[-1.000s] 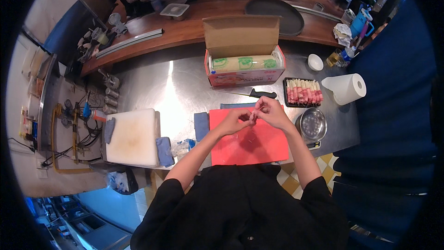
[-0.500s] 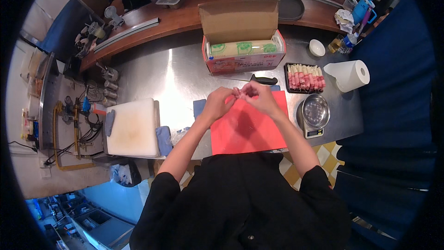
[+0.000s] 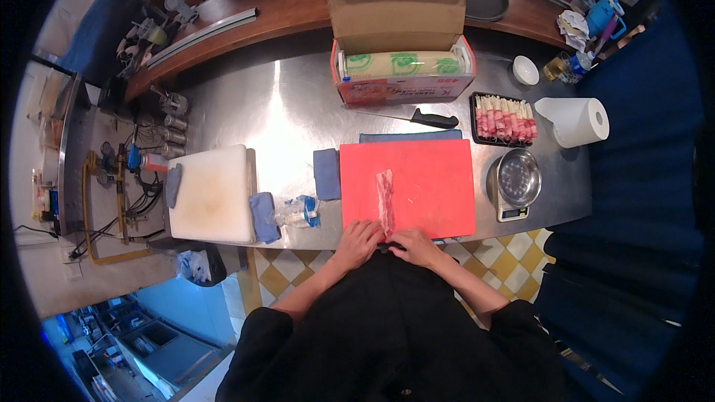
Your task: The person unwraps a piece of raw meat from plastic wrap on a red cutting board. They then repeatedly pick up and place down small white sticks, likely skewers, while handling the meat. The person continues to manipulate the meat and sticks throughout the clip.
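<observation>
A thin bacon slice [image 3: 384, 197] lies lengthwise on the red cutting board [image 3: 439, 186], its far end flat and free. At its near end, by the board's front edge, my left hand [image 3: 360, 244] and my right hand [image 3: 414, 246] are close together. Both have their fingers drawn in, pinching that end of the slice from either side; the fingertips partly hide it. Small pale scraps lie on the board to the right of the slice. A black-handled knife [image 3: 434, 118] rests beyond the board.
To the right are a black tray [image 3: 484, 140] of meat-wrapped enoki rolls [image 3: 506, 120], a steel bowl [image 3: 519, 179] on a scale, and a paper towel roll [image 3: 577, 122]. A film box [image 3: 406, 91] stands behind. At left are white cutting boards [image 3: 211, 197] and blue cloths [image 3: 326, 174].
Both hands have come from the board's far edge down to its near edge. The bacon slice, bunched in the fingers before, is now stretched out along the board.
</observation>
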Available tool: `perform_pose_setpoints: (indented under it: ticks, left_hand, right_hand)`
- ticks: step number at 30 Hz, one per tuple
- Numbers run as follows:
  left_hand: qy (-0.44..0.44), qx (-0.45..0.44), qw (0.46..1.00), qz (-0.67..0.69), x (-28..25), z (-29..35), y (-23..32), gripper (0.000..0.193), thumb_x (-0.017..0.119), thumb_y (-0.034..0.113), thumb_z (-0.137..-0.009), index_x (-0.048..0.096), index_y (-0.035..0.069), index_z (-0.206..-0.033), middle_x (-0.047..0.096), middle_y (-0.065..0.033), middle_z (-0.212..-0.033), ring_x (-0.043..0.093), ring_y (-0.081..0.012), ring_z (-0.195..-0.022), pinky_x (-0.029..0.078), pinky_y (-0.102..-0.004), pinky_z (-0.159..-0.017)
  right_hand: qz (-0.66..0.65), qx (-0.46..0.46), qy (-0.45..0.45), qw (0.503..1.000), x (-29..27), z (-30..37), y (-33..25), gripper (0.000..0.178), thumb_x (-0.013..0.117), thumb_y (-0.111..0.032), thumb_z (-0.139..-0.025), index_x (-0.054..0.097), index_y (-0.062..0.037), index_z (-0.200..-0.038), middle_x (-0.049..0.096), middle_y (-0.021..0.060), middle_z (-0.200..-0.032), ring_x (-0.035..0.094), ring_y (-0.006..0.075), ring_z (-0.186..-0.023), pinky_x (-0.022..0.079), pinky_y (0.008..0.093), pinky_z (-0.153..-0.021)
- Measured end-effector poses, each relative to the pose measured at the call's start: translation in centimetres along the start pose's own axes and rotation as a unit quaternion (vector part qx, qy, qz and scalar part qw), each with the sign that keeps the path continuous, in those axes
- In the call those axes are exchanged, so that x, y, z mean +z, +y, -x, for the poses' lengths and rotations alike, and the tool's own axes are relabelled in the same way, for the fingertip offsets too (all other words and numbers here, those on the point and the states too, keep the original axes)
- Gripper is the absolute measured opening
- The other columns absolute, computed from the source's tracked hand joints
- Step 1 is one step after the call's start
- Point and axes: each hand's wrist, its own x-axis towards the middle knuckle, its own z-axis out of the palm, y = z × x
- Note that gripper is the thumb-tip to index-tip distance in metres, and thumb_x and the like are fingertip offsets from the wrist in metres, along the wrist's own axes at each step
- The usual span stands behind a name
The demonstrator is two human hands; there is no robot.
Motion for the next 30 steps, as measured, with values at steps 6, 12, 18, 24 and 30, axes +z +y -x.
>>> perform_pose_setpoints:
  ticks: [6,12,18,24,30]
  left_hand:
    - [-0.030,0.020,0.999,-0.024,0.8,0.8,0.3,0.045,0.070,0.020,-0.080,0.065,0.004,-0.122,0.060,-0.0111,-0.133,0.052,-0.0281,-0.130,0.041,-0.0471,-0.107]
    - [-0.021,0.011,0.998,0.061,-0.7,3.8,-0.9,0.040,0.072,0.013,-0.078,0.067,0.005,-0.117,0.063,-0.0112,-0.122,0.059,-0.0290,-0.115,0.046,-0.0452,-0.097]
    - [0.174,-0.359,0.916,0.041,-3.8,8.6,-3.3,0.037,0.073,0.007,-0.078,0.066,0.006,-0.115,0.062,-0.0127,-0.114,0.060,-0.0331,-0.106,0.047,-0.0460,-0.092]
    - [0.189,-0.421,0.886,-0.048,-5.1,10.4,-7.2,0.047,0.075,0.007,-0.078,0.062,0.006,-0.123,0.059,-0.0142,-0.121,0.058,-0.0349,-0.111,0.047,-0.0469,-0.093]
    - [0.134,-0.429,0.893,-0.027,-5.1,10.9,-10.0,0.062,0.080,0.010,-0.076,0.059,0.008,-0.134,0.056,-0.0139,-0.125,0.057,-0.0348,-0.115,0.046,-0.0472,-0.096]
  right_hand:
    - [-0.073,0.085,-0.018,0.994,-1.8,-0.9,-0.8,0.020,0.076,-0.015,-0.086,0.072,-0.0044,-0.103,0.073,0.0158,-0.089,0.072,0.0335,-0.082,0.057,0.0422,-0.077]
    - [0.067,0.038,0.049,0.996,-2.5,-7.3,-0.6,0.018,0.075,-0.013,-0.084,0.072,-0.0048,-0.100,0.069,0.0138,-0.090,0.068,0.0321,-0.082,0.056,0.0429,-0.073]
    - [0.057,-0.070,0.001,0.996,6.0,-14.9,-0.9,0.024,0.072,-0.013,-0.080,0.070,-0.0042,-0.103,0.067,0.0146,-0.096,0.064,0.0344,-0.099,0.053,0.0472,-0.087]
    - [0.136,-0.082,-0.060,0.985,11.0,-20.7,-3.6,0.023,0.072,-0.011,-0.080,0.069,-0.0023,-0.102,0.066,0.0153,-0.098,0.064,0.0339,-0.100,0.053,0.0456,-0.088]
    - [0.242,-0.047,-0.070,0.966,15.4,-21.9,-2.5,0.018,0.072,-0.009,-0.077,0.071,-0.0013,-0.093,0.065,0.0183,-0.098,0.066,0.0367,-0.096,0.056,0.0486,-0.083]
